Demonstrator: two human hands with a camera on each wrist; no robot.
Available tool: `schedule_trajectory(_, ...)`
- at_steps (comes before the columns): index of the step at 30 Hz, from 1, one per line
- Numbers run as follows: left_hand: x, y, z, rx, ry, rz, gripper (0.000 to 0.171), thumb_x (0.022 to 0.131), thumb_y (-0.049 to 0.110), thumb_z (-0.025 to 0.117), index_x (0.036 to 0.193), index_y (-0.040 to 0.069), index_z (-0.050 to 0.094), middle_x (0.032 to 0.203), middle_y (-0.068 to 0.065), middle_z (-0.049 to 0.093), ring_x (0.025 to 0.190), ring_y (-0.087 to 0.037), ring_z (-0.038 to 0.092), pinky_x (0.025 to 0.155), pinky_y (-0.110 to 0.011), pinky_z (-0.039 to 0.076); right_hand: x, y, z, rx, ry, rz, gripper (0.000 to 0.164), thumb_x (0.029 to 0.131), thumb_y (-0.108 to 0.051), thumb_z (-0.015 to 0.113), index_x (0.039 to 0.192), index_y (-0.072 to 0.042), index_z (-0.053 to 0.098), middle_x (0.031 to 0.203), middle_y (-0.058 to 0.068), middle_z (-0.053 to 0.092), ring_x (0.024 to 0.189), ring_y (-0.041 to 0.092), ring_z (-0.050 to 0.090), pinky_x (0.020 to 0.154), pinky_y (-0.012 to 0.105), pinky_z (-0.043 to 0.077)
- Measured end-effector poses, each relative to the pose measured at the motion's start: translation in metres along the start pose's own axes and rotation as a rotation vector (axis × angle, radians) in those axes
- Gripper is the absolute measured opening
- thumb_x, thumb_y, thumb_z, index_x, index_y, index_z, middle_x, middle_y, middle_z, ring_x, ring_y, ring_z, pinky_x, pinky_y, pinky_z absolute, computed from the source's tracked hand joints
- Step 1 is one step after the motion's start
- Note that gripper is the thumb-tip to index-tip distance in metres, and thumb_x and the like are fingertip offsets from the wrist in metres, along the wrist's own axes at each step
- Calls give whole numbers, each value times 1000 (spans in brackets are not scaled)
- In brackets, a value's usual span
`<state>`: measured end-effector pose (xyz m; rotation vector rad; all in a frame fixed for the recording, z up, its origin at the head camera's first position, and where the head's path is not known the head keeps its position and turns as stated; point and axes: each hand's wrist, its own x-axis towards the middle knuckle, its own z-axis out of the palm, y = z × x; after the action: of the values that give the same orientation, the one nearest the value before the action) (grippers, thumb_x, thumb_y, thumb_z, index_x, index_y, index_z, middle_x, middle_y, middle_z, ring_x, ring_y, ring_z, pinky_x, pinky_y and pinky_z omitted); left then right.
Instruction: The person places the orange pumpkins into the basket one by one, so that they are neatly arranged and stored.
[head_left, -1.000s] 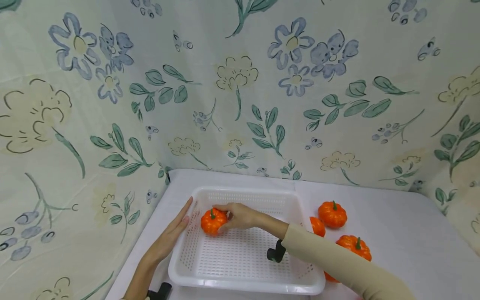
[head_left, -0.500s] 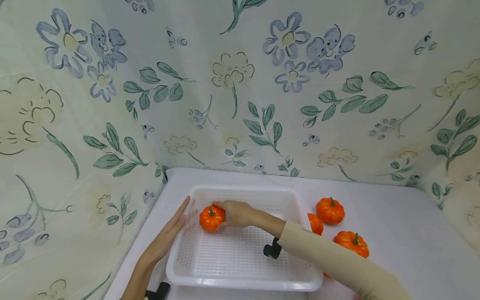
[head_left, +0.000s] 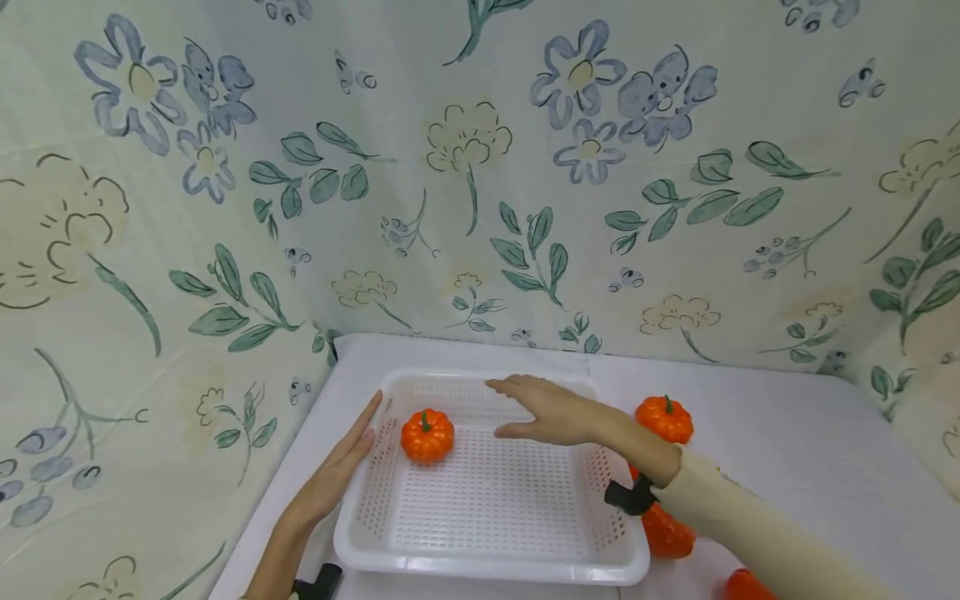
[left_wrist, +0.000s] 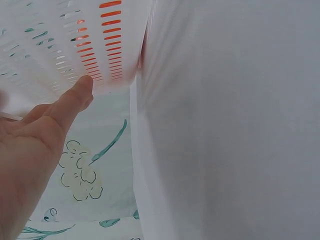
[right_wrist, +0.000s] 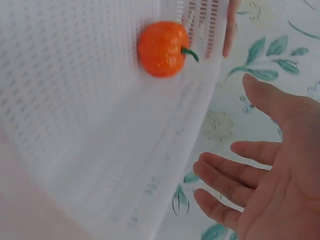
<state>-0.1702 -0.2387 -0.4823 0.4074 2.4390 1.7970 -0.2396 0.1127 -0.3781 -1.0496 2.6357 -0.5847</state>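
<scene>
A small orange pumpkin with a green stem sits upright in the left part of a white perforated plastic basket. My left hand, fingers straight, rests along the basket's left outer wall; the left wrist view shows the fingertips at the slotted side. Above the basket, right of the pumpkin, hovers my right hand, with thumb and fingers spread and nothing in them. The right wrist view shows this pumpkin inside the basket, apart from the relaxed right fingers.
Right of the basket lie more pumpkins on the white-covered table: one at the back, one beside the basket wall and one near the front. My right sleeve partly covers that area. A floral curtain hangs behind.
My right hand has let go of the pumpkin and moved right and up from it. The pumpkin stays in the left part of the basket. My left hand keeps its place.
</scene>
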Motion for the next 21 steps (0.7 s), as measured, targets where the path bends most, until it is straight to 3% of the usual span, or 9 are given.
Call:
schedule_trajectory(3, 0, 0, 0, 1, 3, -4, 55, 114, 35, 26, 167, 32, 12, 176, -2, 8, 161, -42, 10, 123, -69, 12, -29, 18, -23, 5, 101, 15, 78, 97, -49, 69, 159, -12, 40, 161, 12, 46, 148, 37, 45, 117, 64, 40)
schedule_trajectory(11, -1, 2, 2, 14, 15, -15, 55, 114, 35, 27, 167, 32, 13, 176, -4, 9, 160, -43, 14, 122, -66, 16, -105, 88, -66, -35, 304, 209, 85, 95, -48, 72, 161, -9, 35, 165, 22, 35, 149, 52, 33, 108, 80, 34)
schedule_trajectory(15, -1, 2, 2, 23, 16, -15, 55, 114, 34, 26, 167, 33, 13, 176, -4, 9, 160, -43, 15, 122, -67, 16, -136, 129, -64, -9, 344, 303, 92, 94, -44, 74, 164, -9, 26, 167, 27, 29, 148, 55, 31, 105, 84, 32)
schedule_trajectory(21, -1, 3, 2, 27, 18, -6, 55, 114, 34, 27, 168, 32, 13, 176, -5, 9, 160, -44, 15, 122, -66, 16, -172, 176, -44, 74, 329, 416, 99, 97, -45, 70, 168, -13, 9, 163, 35, 27, 141, 59, 34, 95, 85, 39)
